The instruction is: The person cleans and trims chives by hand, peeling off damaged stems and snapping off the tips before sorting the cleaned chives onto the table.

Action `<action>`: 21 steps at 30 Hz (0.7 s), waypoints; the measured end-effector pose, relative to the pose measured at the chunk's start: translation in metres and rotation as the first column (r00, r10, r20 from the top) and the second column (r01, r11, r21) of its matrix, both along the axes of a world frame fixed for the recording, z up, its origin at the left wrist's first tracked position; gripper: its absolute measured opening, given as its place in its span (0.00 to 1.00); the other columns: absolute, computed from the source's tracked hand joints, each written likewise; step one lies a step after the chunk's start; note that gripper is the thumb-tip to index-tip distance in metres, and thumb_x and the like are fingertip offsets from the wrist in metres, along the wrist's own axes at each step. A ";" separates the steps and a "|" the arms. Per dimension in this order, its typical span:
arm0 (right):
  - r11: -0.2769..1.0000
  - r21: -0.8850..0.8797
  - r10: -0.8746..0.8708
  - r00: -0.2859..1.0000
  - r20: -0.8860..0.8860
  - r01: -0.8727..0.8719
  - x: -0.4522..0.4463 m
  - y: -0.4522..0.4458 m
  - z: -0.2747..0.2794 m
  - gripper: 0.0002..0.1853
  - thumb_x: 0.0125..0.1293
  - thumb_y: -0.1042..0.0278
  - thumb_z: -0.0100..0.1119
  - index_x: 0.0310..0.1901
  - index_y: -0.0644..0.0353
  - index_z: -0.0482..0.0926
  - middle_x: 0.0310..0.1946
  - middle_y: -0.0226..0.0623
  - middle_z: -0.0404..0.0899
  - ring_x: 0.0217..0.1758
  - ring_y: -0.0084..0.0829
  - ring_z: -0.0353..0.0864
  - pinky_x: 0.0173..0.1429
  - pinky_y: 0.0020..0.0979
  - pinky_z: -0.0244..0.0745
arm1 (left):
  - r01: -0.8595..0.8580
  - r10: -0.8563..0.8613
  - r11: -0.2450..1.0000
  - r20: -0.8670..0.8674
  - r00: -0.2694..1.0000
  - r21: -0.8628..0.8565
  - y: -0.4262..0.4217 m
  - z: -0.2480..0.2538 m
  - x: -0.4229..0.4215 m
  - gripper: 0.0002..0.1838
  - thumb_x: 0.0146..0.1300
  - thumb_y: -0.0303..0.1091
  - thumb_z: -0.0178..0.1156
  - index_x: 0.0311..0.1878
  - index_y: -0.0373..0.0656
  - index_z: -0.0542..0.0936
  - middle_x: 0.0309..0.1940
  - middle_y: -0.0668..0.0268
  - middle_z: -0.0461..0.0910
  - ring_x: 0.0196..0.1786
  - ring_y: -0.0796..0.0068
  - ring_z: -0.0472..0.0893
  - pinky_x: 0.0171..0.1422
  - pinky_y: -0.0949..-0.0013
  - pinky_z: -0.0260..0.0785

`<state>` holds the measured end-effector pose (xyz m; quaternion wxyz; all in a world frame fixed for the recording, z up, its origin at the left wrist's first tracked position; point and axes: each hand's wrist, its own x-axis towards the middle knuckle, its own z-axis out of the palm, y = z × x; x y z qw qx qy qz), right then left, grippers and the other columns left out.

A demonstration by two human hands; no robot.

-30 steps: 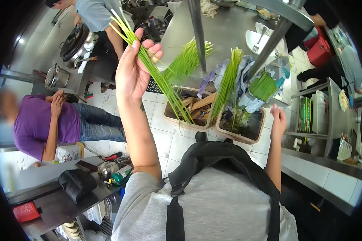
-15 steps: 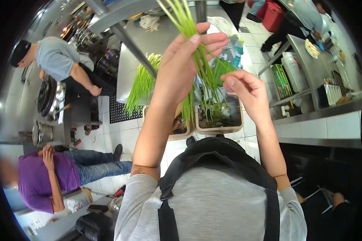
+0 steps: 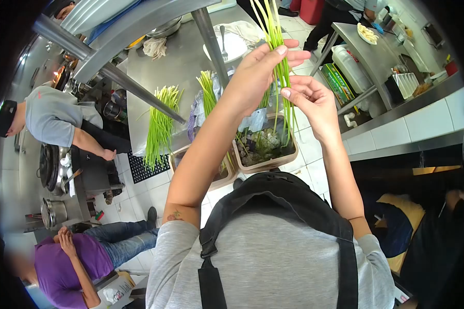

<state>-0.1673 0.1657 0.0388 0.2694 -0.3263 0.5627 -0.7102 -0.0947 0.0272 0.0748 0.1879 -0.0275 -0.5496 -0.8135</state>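
over a bin [image 3: 267, 166], the left hand [image 3: 255, 72] holds green stalks [image 3: 282, 69], the right hand [image 3: 313, 103] apparently pinching some.

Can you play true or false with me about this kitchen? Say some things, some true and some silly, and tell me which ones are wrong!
1. The left hand holds long green stalks. True.
2. The right hand hangs down, far from the stalks. False: the right hand is raised, right by the stalks.
3. Another green bunch lies on the metal table. True.
4. The fork is in a bin on the floor. False: the fork lies on a white plate.
5. Someone is wearing a purple shirt. True.
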 end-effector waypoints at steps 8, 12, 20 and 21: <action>0.993 0.109 0.034 0.998 0.056 -0.040 -0.011 0.012 -0.008 0.14 0.62 0.70 0.61 0.48 0.66 0.78 0.36 0.36 0.83 0.38 0.20 0.80 0.45 0.22 0.74 | -0.057 0.106 0.948 0.144 0.984 -0.313 -0.014 -0.004 0.008 0.19 0.68 0.41 0.50 0.56 0.40 0.74 0.45 0.62 0.81 0.46 0.76 0.79 0.50 0.71 0.72; 0.990 0.119 0.065 0.995 0.081 -0.075 -0.015 0.018 -0.013 0.15 0.63 0.70 0.59 0.50 0.64 0.77 0.36 0.36 0.82 0.37 0.21 0.80 0.43 0.23 0.75 | -0.065 0.115 0.956 0.160 0.980 -0.286 -0.018 -0.010 0.009 0.17 0.67 0.41 0.52 0.54 0.42 0.76 0.43 0.63 0.82 0.44 0.79 0.80 0.44 0.76 0.73; 0.992 0.119 0.037 0.995 0.089 -0.048 -0.016 0.029 -0.022 0.16 0.62 0.74 0.59 0.52 0.63 0.73 0.36 0.35 0.81 0.38 0.21 0.80 0.46 0.23 0.74 | -0.102 0.153 0.951 0.157 0.976 -0.291 -0.021 -0.012 0.015 0.17 0.68 0.40 0.51 0.54 0.42 0.75 0.43 0.61 0.82 0.40 0.75 0.83 0.39 0.77 0.75; 0.993 0.110 0.036 0.996 0.083 -0.045 -0.015 0.031 -0.023 0.16 0.62 0.74 0.59 0.52 0.64 0.72 0.36 0.35 0.81 0.38 0.21 0.80 0.46 0.23 0.74 | -0.099 0.155 0.947 0.164 0.974 -0.306 -0.021 -0.012 0.015 0.17 0.68 0.40 0.50 0.54 0.41 0.75 0.43 0.61 0.82 0.40 0.75 0.83 0.38 0.77 0.75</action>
